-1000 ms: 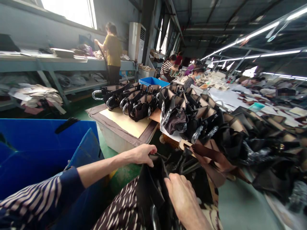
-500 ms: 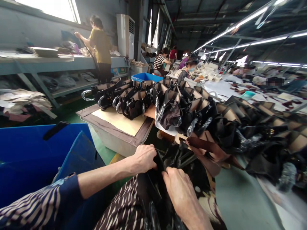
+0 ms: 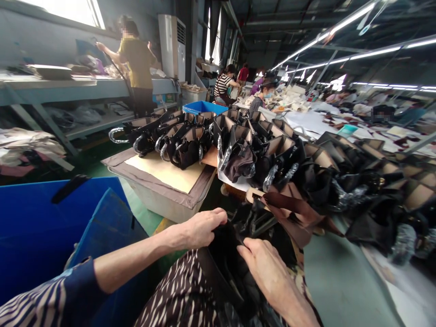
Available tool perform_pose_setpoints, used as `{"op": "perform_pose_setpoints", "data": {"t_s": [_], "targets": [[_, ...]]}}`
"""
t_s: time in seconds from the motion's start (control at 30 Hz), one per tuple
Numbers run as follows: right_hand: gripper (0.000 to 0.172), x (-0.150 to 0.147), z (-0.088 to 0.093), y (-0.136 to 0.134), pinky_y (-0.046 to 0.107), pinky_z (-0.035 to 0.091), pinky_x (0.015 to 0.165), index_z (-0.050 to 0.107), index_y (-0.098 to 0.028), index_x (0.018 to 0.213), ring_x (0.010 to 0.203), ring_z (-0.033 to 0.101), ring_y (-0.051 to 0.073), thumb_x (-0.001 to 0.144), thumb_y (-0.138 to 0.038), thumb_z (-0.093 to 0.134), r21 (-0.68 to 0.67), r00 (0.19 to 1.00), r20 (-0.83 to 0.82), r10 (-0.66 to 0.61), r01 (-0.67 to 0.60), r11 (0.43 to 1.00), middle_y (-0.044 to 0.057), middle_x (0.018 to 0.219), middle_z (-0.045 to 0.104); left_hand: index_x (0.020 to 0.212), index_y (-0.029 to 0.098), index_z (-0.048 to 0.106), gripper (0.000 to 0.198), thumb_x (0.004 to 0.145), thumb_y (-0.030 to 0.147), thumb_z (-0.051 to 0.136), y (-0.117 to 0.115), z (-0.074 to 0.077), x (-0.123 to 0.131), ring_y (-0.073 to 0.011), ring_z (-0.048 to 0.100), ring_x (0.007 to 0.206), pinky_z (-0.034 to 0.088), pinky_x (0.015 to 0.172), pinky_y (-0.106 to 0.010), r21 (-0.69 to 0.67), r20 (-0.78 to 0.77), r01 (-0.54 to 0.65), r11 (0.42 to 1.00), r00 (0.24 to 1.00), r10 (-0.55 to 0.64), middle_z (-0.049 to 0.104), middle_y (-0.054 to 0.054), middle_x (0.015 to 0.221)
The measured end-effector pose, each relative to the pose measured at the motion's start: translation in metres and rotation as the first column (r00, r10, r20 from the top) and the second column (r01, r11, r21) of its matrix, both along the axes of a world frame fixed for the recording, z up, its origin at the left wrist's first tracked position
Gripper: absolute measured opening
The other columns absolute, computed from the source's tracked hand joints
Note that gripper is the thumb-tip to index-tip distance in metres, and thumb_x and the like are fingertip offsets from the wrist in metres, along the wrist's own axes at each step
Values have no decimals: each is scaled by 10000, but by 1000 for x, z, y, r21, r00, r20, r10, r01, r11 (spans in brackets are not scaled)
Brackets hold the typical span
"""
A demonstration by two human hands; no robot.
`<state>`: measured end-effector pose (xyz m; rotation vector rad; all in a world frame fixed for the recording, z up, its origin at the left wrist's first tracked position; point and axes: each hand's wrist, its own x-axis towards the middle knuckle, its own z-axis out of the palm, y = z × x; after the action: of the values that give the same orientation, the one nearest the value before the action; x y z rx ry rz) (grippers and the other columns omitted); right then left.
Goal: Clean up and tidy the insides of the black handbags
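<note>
A black bag [image 3: 225,272] rests on my lap, its mouth spread apart. My left hand [image 3: 204,227] is closed on the far left part of its rim, thumb and fingers pinching the edge. On the opposite side my right hand [image 3: 264,263] grips the rim, with its fingertips partly hidden. The bag's inside looks dark, and shiny plastic-wrapped parts show low on it. Just beyond the hands lie more black pieces [image 3: 254,218] and a brown bag part [image 3: 289,204].
Rows of black bags [image 3: 238,154] stand on the table ahead and on a covered grey bin [image 3: 156,195]. Blue bins [image 3: 61,222] stand at my left. A co-worker [image 3: 136,63] stands by the left bench [image 3: 85,91]; others sit farther back.
The bag's mouth has widened as my hands moved apart, left hand slightly left, right hand slightly right. The view has shifted a little to the right.
</note>
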<state>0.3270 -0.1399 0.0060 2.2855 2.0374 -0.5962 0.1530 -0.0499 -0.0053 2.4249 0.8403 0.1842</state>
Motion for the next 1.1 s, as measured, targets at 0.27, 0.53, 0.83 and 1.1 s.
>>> {"op": "perform_pose_setpoints", "data": {"t_s": [0.27, 0.53, 0.83, 1.1], "targets": [[228, -2, -5, 5, 302, 375, 746, 597, -224, 836, 884, 567, 213, 862, -279, 378, -8, 1000, -28, -8, 8, 1000, 60, 853, 633, 972, 202, 487, 269, 727, 275, 568, 2, -8, 12, -151, 528, 841, 401, 732, -226, -45, 177, -105, 993, 978, 111, 558, -2, 961], [211, -5, 4, 5, 274, 349, 717, 561, -224, 761, 860, 549, 194, 857, -287, 384, -40, 999, -40, -14, 13, 999, 44, 830, 623, 929, 215, 591, 282, 691, 115, 478, 12, -17, 17, -142, 577, 781, 406, 705, -200, -44, 87, -88, 995, 992, 91, 639, 18, 818], [269, 18, -6, 10, 242, 263, 583, 448, -202, 601, 690, 474, 135, 819, -351, 393, -31, 982, -183, 50, -57, 998, -26, 642, 523, 847, 158, 669, 276, 660, 87, 479, 25, -19, 12, -105, 531, 664, 387, 608, -148, -259, 95, 54, 964, 995, -30, 625, 15, 700], [284, 20, -5, 12, 236, 211, 537, 377, -186, 549, 593, 413, 93, 797, -320, 409, -79, 967, -240, 89, -111, 991, -63, 536, 422, 794, 136, 675, 193, 661, 162, 538, 23, -27, 7, -70, 429, 509, 297, 448, -142, -497, 103, 49, 866, 995, 3, 508, 49, 550]]}}
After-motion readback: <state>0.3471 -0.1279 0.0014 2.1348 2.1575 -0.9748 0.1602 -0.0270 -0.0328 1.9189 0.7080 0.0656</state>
